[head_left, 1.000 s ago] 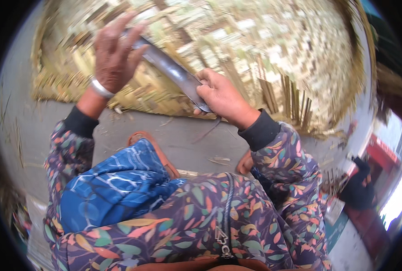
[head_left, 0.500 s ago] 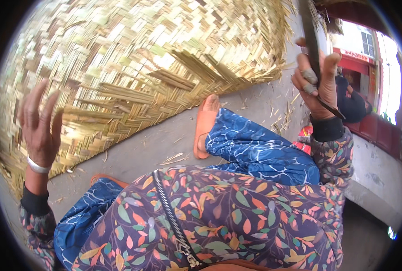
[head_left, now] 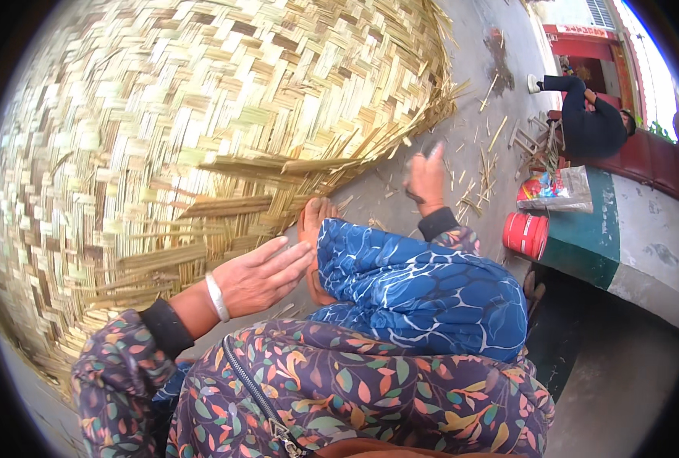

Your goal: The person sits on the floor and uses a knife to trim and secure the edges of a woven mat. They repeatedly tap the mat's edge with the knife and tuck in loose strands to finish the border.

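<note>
A large woven mat of pale split strips [head_left: 225, 99] fills the left and far side, with loose strip ends [head_left: 232, 204] sticking out along its near edge. My left hand [head_left: 259, 276], a silver bracelet at its wrist, is held flat with fingers stretched and nothing in it. It hovers in front of my foot [head_left: 309, 229], near the mat's edge. To the right of the mat, low over the ground, my right hand [head_left: 428, 182] is smeared by motion. A small dark edge shows beside its palm, and I cannot make out what it is. No long blade is visible.
Strip scraps [head_left: 483, 179] litter the grey floor [head_left: 462, 130]. On the right stand a red tub [head_left: 525, 235], a colourful bag [head_left: 553, 189] and a green-and-white low wall [head_left: 599, 229]. A person in dark clothes [head_left: 591, 126] sits farther back.
My left hand has swung right and toward me from over the mat. The right hand, which held up a long dark blade, has dropped left toward the floor. My view has shifted.
</note>
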Available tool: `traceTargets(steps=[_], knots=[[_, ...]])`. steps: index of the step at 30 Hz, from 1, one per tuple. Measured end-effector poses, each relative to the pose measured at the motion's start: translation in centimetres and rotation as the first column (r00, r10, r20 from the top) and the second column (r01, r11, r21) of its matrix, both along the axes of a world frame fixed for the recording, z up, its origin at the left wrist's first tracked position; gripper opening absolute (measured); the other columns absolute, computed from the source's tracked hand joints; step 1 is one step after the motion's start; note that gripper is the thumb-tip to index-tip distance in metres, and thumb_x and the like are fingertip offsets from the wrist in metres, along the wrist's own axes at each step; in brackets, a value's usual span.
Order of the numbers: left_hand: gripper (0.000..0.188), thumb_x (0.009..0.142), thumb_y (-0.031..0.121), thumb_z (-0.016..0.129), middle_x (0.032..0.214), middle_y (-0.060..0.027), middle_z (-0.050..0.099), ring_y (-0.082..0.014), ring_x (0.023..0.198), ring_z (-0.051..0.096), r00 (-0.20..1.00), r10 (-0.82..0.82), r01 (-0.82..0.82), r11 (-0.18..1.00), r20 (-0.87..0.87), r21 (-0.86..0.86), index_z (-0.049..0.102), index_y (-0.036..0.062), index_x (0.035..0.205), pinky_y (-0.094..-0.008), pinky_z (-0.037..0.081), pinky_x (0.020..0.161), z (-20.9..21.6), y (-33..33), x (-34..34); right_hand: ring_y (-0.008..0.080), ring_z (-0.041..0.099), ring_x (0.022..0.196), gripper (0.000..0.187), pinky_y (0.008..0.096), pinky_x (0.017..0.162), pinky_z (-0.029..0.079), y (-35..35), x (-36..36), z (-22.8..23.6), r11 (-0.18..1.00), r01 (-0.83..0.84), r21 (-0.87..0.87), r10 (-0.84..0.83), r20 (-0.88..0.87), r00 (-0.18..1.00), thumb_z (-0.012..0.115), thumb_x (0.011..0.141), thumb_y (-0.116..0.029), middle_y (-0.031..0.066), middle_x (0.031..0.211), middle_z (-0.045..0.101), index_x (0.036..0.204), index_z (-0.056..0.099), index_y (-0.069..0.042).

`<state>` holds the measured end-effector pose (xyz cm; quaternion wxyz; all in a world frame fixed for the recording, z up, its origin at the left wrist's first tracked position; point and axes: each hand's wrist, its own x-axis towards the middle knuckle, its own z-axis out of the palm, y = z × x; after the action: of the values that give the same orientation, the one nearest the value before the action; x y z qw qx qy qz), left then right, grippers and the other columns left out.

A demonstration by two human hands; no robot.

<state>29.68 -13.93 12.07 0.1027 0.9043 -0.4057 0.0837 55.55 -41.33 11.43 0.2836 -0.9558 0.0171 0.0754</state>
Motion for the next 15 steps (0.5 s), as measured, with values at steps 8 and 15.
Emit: traceTargets(steps=[8,15], knots=[[0.059,0.091,0.036,0.042,0.154,-0.0054,0.026,-0.0189,0.143,0.019,0.913,0.336,-0.334,0.941,-0.232,0.051,0.035,0.0115,0.144,-0.0414,0.01,0.117,-2.1,-1.4,11.3,0.0438,0.06,0.062,0.076,0.0534,0.06,0.047,8.7,4.8,-1.0,0.727,-0.482,-0.49,0.385,-0.29,0.876,0.049,0.084,-0.029,0.026,0.068,0.061,0.148,0.014,-0.006],[0.066,0.087,0.048,0.05,0.15,-0.0071,0.034,-0.0224,0.14,0.027,0.741,0.392,-0.505,0.861,-0.545,-0.068,0.038,0.0142,0.142,-0.0493,0.01,0.115,-6.7,1.6,11.7,0.0396,0.061,0.064,0.081,0.0494,0.058,0.049,8.5,4.7,-3.6,0.689,-0.567,-0.452,0.438,-0.363,0.822,0.053,0.08,-0.022,0.0221,0.085,0.064,0.15,0.014,-0.012]])
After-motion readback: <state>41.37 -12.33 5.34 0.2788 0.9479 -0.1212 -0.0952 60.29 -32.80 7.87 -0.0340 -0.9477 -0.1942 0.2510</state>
